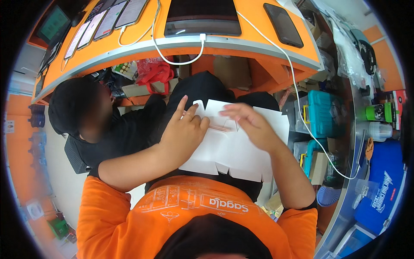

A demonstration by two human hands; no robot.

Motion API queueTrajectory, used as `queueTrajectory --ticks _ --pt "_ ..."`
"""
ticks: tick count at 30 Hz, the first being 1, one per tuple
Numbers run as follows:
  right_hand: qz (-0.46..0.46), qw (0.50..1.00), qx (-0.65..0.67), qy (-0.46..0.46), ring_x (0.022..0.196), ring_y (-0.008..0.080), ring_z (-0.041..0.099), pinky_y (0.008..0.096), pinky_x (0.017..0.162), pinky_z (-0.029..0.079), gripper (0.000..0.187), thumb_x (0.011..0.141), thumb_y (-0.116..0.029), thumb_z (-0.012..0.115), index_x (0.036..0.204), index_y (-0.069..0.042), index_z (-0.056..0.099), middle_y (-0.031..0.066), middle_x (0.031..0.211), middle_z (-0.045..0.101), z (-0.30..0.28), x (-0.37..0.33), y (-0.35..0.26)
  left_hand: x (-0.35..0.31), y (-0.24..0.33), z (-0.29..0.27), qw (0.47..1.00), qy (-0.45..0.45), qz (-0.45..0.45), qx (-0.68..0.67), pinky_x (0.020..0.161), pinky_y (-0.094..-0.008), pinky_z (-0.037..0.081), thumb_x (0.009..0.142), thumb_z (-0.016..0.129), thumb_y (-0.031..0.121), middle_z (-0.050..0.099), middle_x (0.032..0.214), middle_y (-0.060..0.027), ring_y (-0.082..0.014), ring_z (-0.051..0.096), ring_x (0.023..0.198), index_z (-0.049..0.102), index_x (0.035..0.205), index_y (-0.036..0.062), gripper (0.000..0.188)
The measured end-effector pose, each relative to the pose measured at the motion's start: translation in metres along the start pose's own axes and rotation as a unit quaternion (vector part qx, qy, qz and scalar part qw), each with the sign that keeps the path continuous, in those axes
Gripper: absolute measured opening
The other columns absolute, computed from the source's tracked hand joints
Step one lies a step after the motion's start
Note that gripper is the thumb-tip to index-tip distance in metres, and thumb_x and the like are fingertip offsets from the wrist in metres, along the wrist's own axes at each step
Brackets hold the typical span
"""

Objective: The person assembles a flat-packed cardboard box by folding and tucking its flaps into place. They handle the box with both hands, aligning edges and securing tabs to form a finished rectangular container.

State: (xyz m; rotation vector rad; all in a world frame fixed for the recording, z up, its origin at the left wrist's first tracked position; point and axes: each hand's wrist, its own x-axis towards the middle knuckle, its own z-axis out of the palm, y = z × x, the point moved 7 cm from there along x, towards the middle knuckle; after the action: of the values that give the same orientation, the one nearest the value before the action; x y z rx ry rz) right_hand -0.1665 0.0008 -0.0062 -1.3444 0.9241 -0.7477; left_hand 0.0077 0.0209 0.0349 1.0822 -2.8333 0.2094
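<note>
White card sheet [243, 151] is across the wearer's lap, below the edge of the orange surface; it lies mostly flat, with notches and tabs along its near edge. Thin pinkish strip [220, 128] shows on or through the card between the hands — can't tell if it's a cut edge or a separate piece. Left hand [185, 131] is over the card's upper left, back of hand up, fingers spread, index stretched, the others bent; can't tell whether the tips pinch anything. Right hand [254, 125] comes in from the other side, fingers held close together and reaching toward the strip; contact isn't clear, thumb is hard to make out. My read: hand work on the card around that strip, probably setting or smoothing a fold or small part. Next move likely calls for the left hand to steady the card while the right presses lightly along the strip — the lap is soft backing, so even pressure matters. Further out: person in black [125, 129] sits close on the left; red bag [156, 74] under the orange surface [255, 11]; on top, tablet [200, 17], lit phones [105, 23] at left, dark phone [283, 25] at right. White cable [294, 77] hangs down past teal case [321, 114], right of the card.
</note>
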Motion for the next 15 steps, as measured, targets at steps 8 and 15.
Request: queueTrajectory --ticks 8,15 --pt "-0.006 0.918 -0.397 -0.018 0.116 0.0364 0.057 0.0437 0.104 0.045 0.047 0.082 -0.008 0.076 0.127 -0.004 0.064 0.0158 0.118 0.062 0.006 -0.006 -0.01 0.012 0.01 0.006 0.994 -0.069 0.031 -0.08 0.078 -0.035 0.054 0.081 0.068 0.014 0.069 0.084 -0.0043 -0.0216 0.071 0.082 0.061 0.092 0.0097 0.014" --pt "-0.053 0.912 -0.406 -0.03 0.108 0.0305 0.059 0.0433 0.098 0.044 0.035 0.078 -0.005 0.079 0.112 -0.008 0.069 0.0083 0.104 0.065 0.019 0.003 -0.041 -0.001 0.009 -0.02 0.992 -0.028 0.047 -0.113 0.063 -0.0313 0.055 0.08 0.066 0.015 0.065 0.082 -0.0024 -0.0181 0.07 0.072 0.061 0.093 0.0118 0.015"
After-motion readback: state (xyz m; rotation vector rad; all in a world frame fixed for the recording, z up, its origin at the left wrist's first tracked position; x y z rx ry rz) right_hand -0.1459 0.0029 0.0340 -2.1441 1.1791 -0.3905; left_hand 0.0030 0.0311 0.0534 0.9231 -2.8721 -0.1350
